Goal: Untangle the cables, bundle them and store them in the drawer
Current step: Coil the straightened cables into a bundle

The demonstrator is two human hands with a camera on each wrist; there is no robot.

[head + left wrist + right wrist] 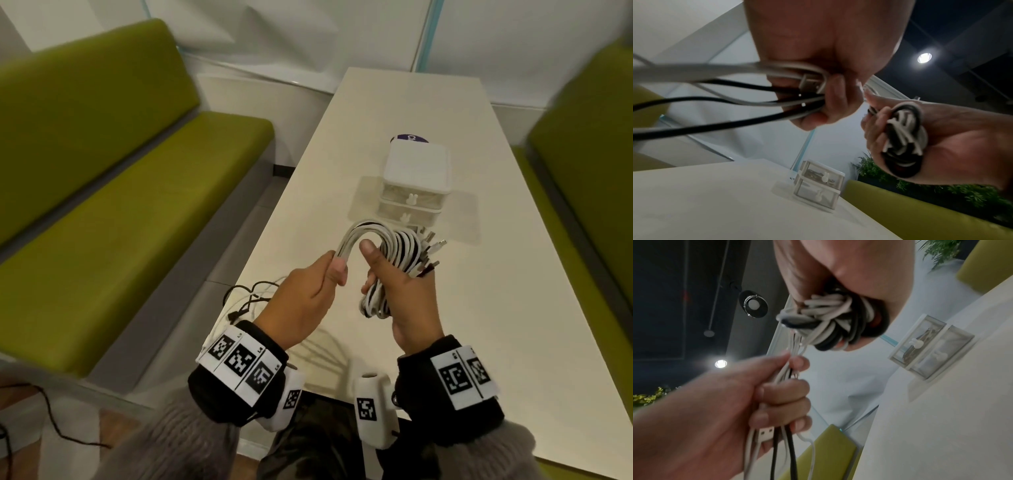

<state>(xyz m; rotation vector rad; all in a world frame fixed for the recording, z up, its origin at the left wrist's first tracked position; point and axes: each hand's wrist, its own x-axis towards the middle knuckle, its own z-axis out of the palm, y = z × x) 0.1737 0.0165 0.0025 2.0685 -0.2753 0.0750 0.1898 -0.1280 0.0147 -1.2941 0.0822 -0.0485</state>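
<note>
Drawer unit (415,181) stands beyond cables (390,260), green benches (113,192) flanking table (486,281).

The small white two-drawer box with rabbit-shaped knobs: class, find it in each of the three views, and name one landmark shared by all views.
Head view: the small white two-drawer box stands mid-table, right of centre, beyond both hands.
Left wrist view: low centre, standing on the table, below the hands.
Right wrist view: right of centre, appearing tipped sideways.
Shared landmark: the coiled black-and-white cable bundle in the right hand.
</note>
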